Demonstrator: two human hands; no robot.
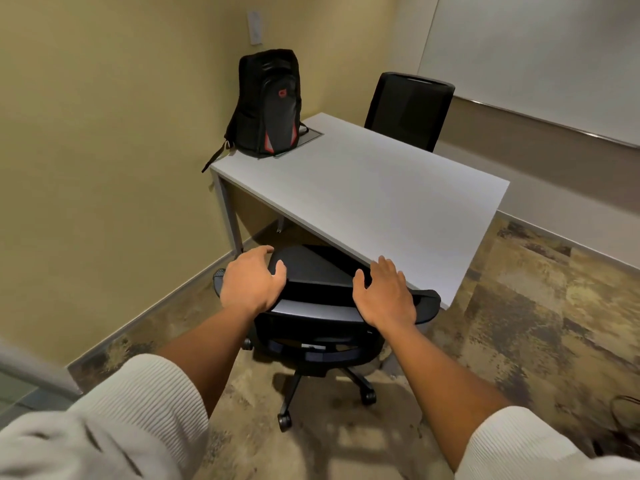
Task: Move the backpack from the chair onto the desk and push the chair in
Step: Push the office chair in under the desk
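Note:
A black backpack [266, 105] with red trim stands upright on the far left corner of the grey desk [381, 188], leaning by the wall. The black office chair [318, 327] stands at the desk's near edge, its seat partly under the desktop. My left hand [251, 280] rests over the left end of the chair's backrest top, fingers spread. My right hand [386, 292] lies over the right part of the backrest, fingers apart, its fingertips at the desk's edge. Neither hand is closed around anything.
A second black chair [408, 109] stands at the desk's far side. A yellow wall runs along the left, and a whiteboard [540, 57] hangs on the right wall. Patterned carpet [536, 323] covers the floor. A dark bag handle [623, 410] shows at the lower right.

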